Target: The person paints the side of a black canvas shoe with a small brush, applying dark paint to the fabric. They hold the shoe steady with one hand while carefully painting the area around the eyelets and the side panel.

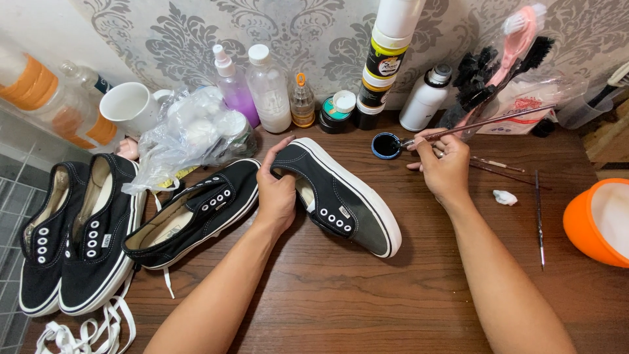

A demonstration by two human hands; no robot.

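Note:
My left hand (276, 191) grips the heel end of a black canvas shoe (347, 203) with a white sole, which lies without laces on the brown wooden table (367, 295). My right hand (444, 165) holds a thin long-handled paintbrush (488, 122), its tip dipped into a small round blue lid of black paint (386, 145). A second matching black shoe (193, 213) lies just left of my left hand.
Two more black shoes (75, 229) lie at the far left with white laces (92, 331) below them. Bottles, jars, a white mug (129, 107) and a plastic bag (193, 134) line the back wall. Spare brushes (538, 216) and an orange tub (597, 223) sit at right.

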